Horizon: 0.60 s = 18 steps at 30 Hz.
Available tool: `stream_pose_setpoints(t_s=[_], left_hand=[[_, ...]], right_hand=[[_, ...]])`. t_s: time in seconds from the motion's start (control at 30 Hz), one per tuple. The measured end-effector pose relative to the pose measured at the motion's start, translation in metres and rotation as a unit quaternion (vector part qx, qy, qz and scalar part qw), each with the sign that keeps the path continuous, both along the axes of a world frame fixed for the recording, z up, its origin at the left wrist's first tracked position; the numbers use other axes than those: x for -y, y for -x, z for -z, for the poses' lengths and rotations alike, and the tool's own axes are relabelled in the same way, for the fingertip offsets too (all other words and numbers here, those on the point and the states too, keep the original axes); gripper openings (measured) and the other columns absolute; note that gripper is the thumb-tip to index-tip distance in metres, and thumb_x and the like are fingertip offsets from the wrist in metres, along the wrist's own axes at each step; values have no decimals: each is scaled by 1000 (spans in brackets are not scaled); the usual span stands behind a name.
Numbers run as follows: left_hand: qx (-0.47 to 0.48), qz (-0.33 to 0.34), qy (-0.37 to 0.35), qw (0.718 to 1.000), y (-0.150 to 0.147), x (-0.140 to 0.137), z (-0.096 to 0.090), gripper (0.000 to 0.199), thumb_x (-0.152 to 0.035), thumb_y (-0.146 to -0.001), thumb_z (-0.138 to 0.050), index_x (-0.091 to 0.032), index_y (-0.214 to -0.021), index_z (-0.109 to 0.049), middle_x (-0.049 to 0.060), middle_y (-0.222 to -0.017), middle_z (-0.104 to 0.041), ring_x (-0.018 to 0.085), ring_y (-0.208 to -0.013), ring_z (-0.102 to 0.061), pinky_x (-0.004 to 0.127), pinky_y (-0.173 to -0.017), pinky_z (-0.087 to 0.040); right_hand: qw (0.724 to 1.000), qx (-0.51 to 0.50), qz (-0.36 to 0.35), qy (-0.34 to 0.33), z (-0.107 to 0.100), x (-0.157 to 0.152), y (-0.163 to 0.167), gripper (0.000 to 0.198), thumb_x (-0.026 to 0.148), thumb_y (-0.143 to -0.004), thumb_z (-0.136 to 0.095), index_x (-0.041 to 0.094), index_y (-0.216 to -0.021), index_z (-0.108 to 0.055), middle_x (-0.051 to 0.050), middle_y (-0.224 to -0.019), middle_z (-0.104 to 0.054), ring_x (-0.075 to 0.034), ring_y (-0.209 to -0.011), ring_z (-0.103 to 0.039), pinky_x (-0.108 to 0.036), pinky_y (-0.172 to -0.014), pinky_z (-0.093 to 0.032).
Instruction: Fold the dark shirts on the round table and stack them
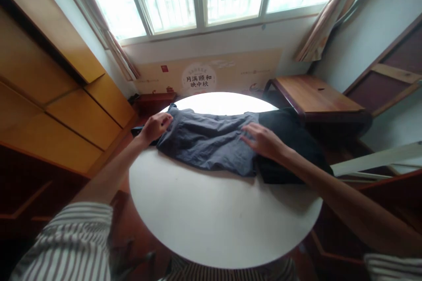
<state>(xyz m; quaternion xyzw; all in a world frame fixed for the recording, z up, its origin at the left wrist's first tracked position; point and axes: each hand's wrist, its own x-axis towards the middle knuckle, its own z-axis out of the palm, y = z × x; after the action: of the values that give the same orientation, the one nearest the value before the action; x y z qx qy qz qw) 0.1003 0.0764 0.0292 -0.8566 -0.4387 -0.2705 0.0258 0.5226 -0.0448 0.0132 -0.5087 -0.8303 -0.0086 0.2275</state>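
A grey cloth garment (211, 145), wrinkled and laid out sideways, covers the far half of a round white table (217, 219); its exact kind is hard to tell. Its left end meets my left hand (157, 126), whose fingers are curled closed on the edge. My right hand (263, 138) rests over the garment's right end, fingers apart and lightly touching the cloth. Black cloth (286, 153) lies flat at the right, next to the grey garment and partly beneath my right forearm. A small dark object (136, 131), mostly hidden, shows behind my left wrist.
Behind the table on the right stands a low wooden table (316, 92). Yellow-brown cabinets (82, 109) line the left side. Barred windows (198, 0) and a printed banner (231, 70) are at the back. A pale rail (376, 158) sits close by the table's right side.
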Motion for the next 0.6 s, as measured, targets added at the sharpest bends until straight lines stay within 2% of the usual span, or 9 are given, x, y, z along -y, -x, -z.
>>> stream_pose_setpoints(t_s=[0.03,0.1,0.2,0.27,0.4,0.5,0.6], left_hand=[[-63,66,14,996,9,19,9,25,-34,-96,-49,-17,-98,-67,9,-94,-69,20,-88,-64,30,-85,-49],[-166,151,17,974,25,51,27,23,-31,-95,-52,-18,-106,-68,10,-104,-69,21,-97,-64,32,-89,-50],[-247,170,-18,954,37,76,50,28,-21,-94,-51,-17,-118,-67,13,-120,-66,25,-112,-61,39,-97,-49],[-267,162,-37,949,34,79,60,32,-13,-94,-48,-17,-119,-67,14,-121,-66,26,-117,-59,41,-99,-48],[-266,146,-53,951,20,73,68,38,-4,-91,-44,-17,-118,-67,15,-118,-66,26,-113,-60,44,-97,-50],[-228,133,-50,963,16,73,71,38,-3,-88,-44,-16,-116,-66,15,-115,-67,26,-107,-63,44,-96,-50],[-151,118,-62,980,20,77,69,30,-7,-87,-44,-17,-105,-66,12,-104,-69,25,-105,-62,45,-99,-49]], right_hand=[[996,49,-68,17,4,24,9,29,33,-96,-52,11,-110,-65,-16,-109,-66,-26,-99,-63,-37,-89,-51],[983,127,-134,16,18,65,24,33,32,-93,-55,10,-115,-65,-18,-114,-66,-29,-104,-61,-40,-91,-50],[973,200,-117,-22,41,93,36,40,17,-87,-54,3,-125,-61,-24,-129,-59,-33,-114,-57,-44,-98,-45],[971,225,-73,-34,50,91,41,40,9,-86,-49,1,-124,-61,-25,-130,-59,-33,-115,-57,-44,-99,-43],[965,262,-26,-2,45,73,44,27,3,-87,-44,6,-99,-68,-20,-102,-68,-29,-96,-62,-39,-90,-45],[963,265,-38,29,36,68,42,25,0,-85,-44,11,-87,-66,-15,-90,-67,-26,-87,-62,-35,-84,-46],[977,205,-21,51,28,68,33,29,-3,-82,-43,11,-91,-66,-14,-94,-69,-24,-90,-64,-32,-85,-47]])
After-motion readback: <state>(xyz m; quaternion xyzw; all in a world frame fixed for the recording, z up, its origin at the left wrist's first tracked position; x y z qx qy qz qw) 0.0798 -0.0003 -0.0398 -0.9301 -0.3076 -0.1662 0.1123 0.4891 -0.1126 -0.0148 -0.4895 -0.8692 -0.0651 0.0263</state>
